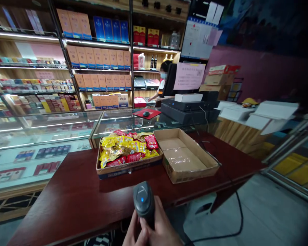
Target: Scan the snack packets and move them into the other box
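A dark barcode scanner (143,200) with a lit blue light points away from me at the near edge of the table. My right hand (163,223) is wrapped round its grip from the right. Against its lower left side, the closed fingers of my left hand (135,230) press on it too. Beyond the scanner, a shallow carton (129,168) is heaped with yellow, red and gold snack packets (125,147). Right beside it lies an open cardboard tray (182,155) with clear tape across its bottom.
The dark red table (66,191) meets a glass display counter (113,128). A black cable (242,215) hangs off the table's right side. Behind stand a black cash drawer (179,111), a mouse (146,114) on a red mat, and a person (161,89) near stocked shelves.
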Tool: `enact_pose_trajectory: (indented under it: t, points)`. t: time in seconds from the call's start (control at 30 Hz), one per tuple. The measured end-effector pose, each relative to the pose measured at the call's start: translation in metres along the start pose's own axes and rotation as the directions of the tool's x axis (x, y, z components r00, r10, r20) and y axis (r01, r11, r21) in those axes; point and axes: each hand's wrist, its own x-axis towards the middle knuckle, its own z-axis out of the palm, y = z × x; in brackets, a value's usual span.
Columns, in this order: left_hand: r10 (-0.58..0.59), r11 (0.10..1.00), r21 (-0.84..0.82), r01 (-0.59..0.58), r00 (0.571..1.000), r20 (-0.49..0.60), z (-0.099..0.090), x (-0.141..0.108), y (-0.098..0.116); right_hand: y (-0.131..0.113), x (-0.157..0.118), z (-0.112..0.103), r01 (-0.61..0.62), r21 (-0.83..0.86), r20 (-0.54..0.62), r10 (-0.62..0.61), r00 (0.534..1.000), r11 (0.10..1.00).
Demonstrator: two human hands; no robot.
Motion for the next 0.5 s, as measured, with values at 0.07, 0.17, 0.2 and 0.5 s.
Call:
enact_pose_trajectory:
  t: [0.07,0.17,0.2,0.5]
  points:
    - [-0.04,0.999,0.004,0.04,0.998,-0.05,0.006,-0.004,0.0,0.002,-0.003,-0.002,0.064,0.0,0.029,-0.064,0.998,0.998]
    - [-0.083,0.996,0.021,0.086,0.99,-0.116,0.008,-0.007,0.006,0.002,-0.008,-0.005,0.158,-0.007,0.074,-0.157,0.985,0.987]
    - [-0.088,0.996,0.019,0.092,0.986,-0.144,0.008,-0.007,0.008,0.001,-0.01,-0.004,0.174,-0.008,0.095,-0.173,0.98,0.985]
    - [0.004,0.998,-0.052,-0.022,0.947,-0.323,-0.017,0.0,0.028,-0.023,-0.015,-0.032,0.241,0.018,0.304,-0.235,0.923,0.97]
